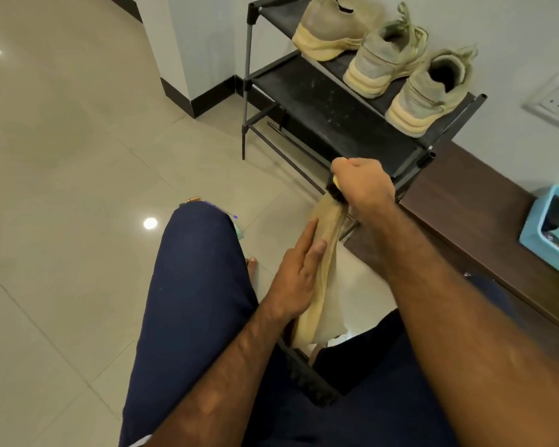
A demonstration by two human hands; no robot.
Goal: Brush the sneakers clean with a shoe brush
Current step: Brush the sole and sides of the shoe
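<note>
Pale beige floor tiles point(62, 156): glossy, smooth, mirror-like light spots at left. Black tubular shoe rack point(320, 101), far centre: matt metal-look poles, dusty matt fabric-like shelves. Three olive-grey knit sneakers point(397, 59) on top shelf: fuzzy cloth uppers, matt cream ribbed rubber-like soles. Cream sneaker held in lap point(317, 285): sole smooth, dull. Dark-bristled brush point(334, 193): bristles matt, handle material unclear. Dark brown wooden bench point(465, 201), right: low-sheen grain. Light blue plastic basket point(536, 230), far right: smooth. Navy trousers point(191, 285): matt woven cloth.
</note>
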